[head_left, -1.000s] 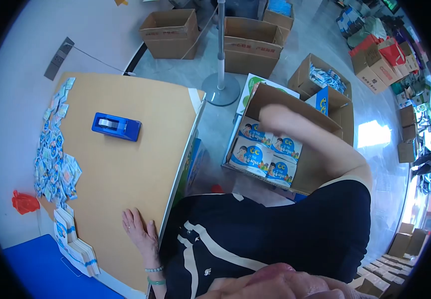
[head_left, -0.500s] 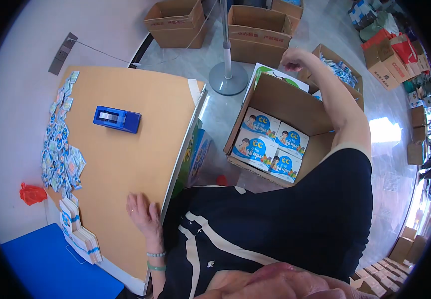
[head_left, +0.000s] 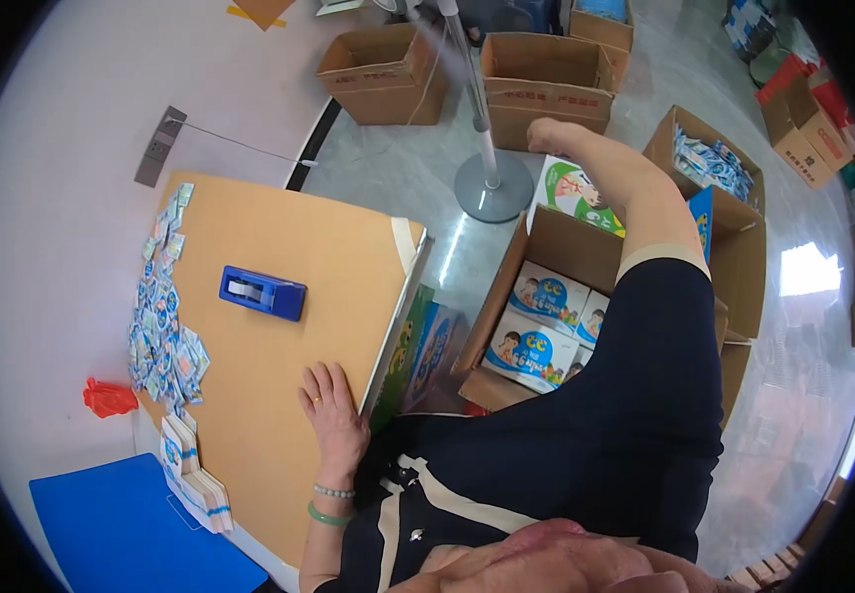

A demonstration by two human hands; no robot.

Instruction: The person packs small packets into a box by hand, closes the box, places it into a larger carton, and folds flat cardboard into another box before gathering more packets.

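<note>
- The left hand [head_left: 336,427] lies palm down on the pale wood-coloured tabletop [head_left: 264,371], fingers extended; the right hand [head_left: 552,136] is stretched out, well apart from it; whether that hand grips anything cannot be told.
- Just beside the right hand stands a white-and-green printed carton [head_left: 568,190]; behind it, an open brown cardboard box with red lettering [head_left: 548,97]; contact cannot be told.
- Nearer the body, an open brown cardboard carton [head_left: 573,243] holds white boxes with blue printing [head_left: 530,350]; the dark right sleeve [head_left: 669,316] partly covers them.
- Beyond the left hand sits a blue tape dispenser [head_left: 262,293]; along the tabletop's left edge lie small blue-and-white packets [head_left: 159,326].
</note>
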